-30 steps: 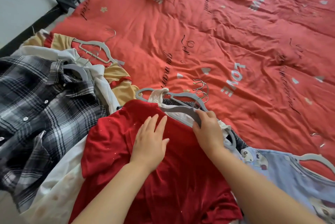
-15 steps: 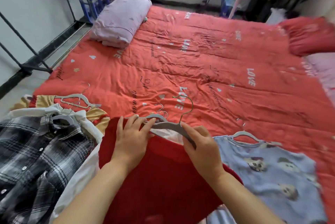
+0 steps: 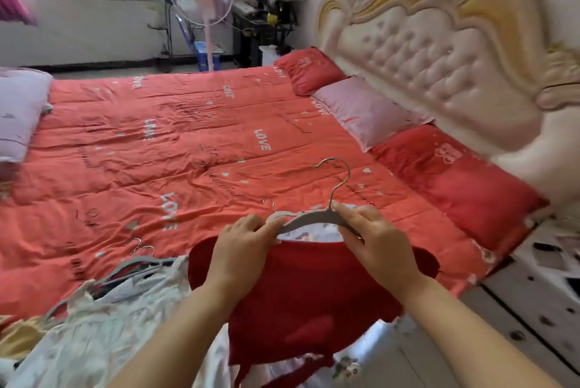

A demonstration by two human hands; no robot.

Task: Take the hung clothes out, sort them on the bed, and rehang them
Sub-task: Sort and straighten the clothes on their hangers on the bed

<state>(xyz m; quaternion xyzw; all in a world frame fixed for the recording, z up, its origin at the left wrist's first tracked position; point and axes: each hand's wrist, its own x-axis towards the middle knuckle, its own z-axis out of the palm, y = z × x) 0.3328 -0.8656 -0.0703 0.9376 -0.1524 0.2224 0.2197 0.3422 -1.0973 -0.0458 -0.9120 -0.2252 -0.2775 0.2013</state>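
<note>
Both hands hold one slim grey hanger (image 3: 314, 218) with a thin metal hook, raised above the near edge of the red quilted bedcover (image 3: 157, 152). The left hand (image 3: 241, 243) pinches the hanger's left shoulder together with the neckline of the soft dark red top (image 3: 307, 293), which hangs from the hanger and drapes down in front of the person. The right hand (image 3: 379, 246) grips the hanger's right arm just below the hook. The top looks light and limp, so it would likely sag or slide off unless carried by the stiff hanger. The hook or the hanger's shoulders seem the surest places to hold. A heap of pale clothes (image 3: 94, 325) lies on the bed to the left.
</note>
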